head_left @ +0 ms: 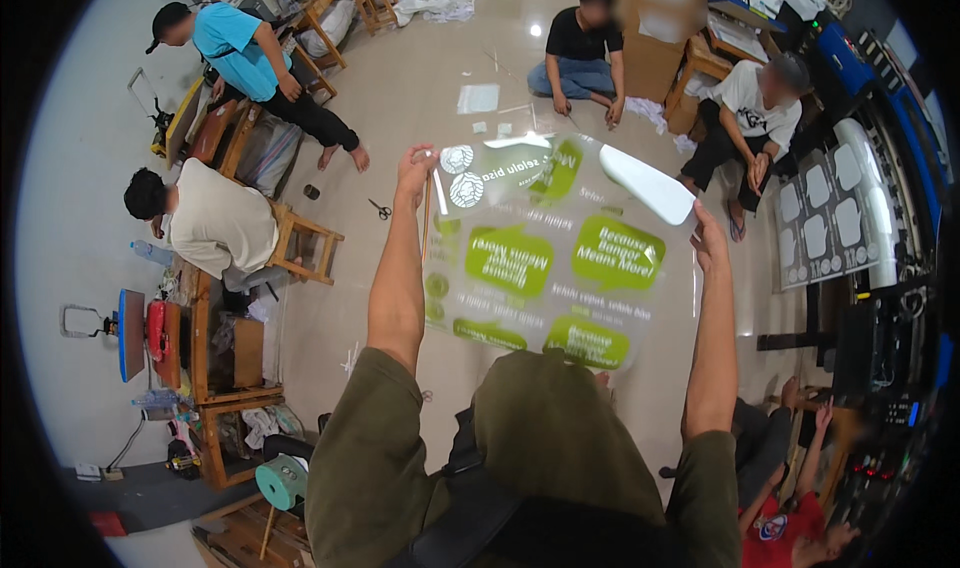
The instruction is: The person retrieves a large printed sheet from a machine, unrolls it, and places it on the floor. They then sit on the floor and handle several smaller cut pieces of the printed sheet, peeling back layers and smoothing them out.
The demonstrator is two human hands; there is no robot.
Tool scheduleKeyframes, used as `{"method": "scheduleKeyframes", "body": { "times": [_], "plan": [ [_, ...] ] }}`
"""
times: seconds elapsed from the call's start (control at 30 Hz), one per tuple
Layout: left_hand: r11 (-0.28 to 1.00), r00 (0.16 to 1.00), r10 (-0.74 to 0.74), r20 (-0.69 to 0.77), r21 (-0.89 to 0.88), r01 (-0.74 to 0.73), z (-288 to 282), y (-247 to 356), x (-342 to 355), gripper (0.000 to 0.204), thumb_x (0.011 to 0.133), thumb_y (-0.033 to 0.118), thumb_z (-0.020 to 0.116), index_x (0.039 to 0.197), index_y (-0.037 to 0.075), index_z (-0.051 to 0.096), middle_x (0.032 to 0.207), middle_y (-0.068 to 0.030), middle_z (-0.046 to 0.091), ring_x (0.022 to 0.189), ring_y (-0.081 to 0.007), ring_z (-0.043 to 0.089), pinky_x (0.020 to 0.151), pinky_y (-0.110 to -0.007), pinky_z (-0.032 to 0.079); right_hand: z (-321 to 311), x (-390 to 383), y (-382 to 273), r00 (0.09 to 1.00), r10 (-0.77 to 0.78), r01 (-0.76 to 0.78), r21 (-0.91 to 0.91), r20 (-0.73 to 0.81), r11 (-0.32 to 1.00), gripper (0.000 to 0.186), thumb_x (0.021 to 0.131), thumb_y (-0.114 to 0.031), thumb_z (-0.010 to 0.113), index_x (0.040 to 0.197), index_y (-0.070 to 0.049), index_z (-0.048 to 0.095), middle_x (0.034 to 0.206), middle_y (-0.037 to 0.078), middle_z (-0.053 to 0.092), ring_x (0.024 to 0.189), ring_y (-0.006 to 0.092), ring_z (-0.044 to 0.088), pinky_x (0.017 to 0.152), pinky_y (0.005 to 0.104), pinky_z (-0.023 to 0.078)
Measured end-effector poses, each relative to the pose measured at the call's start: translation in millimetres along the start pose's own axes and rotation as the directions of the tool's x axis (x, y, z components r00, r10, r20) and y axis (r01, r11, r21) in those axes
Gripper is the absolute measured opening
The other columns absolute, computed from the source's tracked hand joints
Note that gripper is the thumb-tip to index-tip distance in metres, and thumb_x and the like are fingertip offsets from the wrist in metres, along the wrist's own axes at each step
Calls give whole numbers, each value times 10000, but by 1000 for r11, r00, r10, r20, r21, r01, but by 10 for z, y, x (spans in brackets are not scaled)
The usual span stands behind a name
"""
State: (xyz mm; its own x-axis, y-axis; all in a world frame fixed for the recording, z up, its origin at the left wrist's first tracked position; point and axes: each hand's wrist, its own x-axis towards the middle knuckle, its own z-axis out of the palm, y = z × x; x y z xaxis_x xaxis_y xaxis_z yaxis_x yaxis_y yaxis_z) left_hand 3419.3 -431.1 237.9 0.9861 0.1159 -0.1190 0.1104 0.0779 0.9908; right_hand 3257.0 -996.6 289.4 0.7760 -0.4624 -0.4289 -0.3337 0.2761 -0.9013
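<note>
I hold a large translucent plastic sheet (550, 258) up in front of me, printed with green speech-bubble shapes, lettering and white patches. My left hand (414, 173) is closed on its upper left corner, and my right hand (708, 230) grips the right edge near the upper corner. The sheet hangs between my arms and hides part of the floor behind it. Left of it, a pair of black-handled scissors (380, 209) lies on the pale tiled floor (380, 268).
People are by wooden benches (235, 358) at left, one standing (240, 48), one seated (215, 223). Others sit ahead (585, 53), at right (760, 118) and lower right (790, 518). A wide printer (855, 78) with a printed sheet (830, 203) stands at right. Paper scraps (478, 98) lie ahead.
</note>
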Motion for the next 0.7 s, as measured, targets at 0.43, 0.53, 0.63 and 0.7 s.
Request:
{"method": "scheduleKeyframes", "body": {
  "times": [0.43,0.53,0.63,0.7],
  "plan": [
    [992,998,-37,-59,-122,30,-728,137,-2351,388,854,19,704,1184,62,503,1063,-86,652,1000,-160,639,912,-277,460,-1728,-1712,946,991,-136,136,23,10,990,142,921,-194,648,932,-53,646,952,9,621,942,128,563,889,294,419],
    [969,975,-215,-57,-138,206,-780,-273,-2824,413,841,-16,705,1196,63,510,1043,-109,679,982,-155,649,899,-266,480,-1919,-1886,1279,994,-28,26,23,104,999,150,924,-184,639,932,-35,656,909,7,632,887,124,581,836,280,442],
    [931,934,-355,-43,-101,350,-567,-655,-3013,430,845,-19,696,1219,68,503,1045,-135,695,996,-154,647,901,-263,482,-1939,-1899,1537,992,127,-125,-47,27,991,212,939,-184,614,1020,1,676,927,23,662,862,121,604,789,265,460],
    [929,926,-371,-71,-46,368,-459,-1036,-3005,533,845,-18,691,1317,63,457,1030,-148,709,954,-148,651,866,-252,493,-1907,-1678,1794,975,216,-221,-158,-44,962,264,951,-194,592,1081,22,670,969,34,677,891,115,609,802,256,458]
  ]
}}
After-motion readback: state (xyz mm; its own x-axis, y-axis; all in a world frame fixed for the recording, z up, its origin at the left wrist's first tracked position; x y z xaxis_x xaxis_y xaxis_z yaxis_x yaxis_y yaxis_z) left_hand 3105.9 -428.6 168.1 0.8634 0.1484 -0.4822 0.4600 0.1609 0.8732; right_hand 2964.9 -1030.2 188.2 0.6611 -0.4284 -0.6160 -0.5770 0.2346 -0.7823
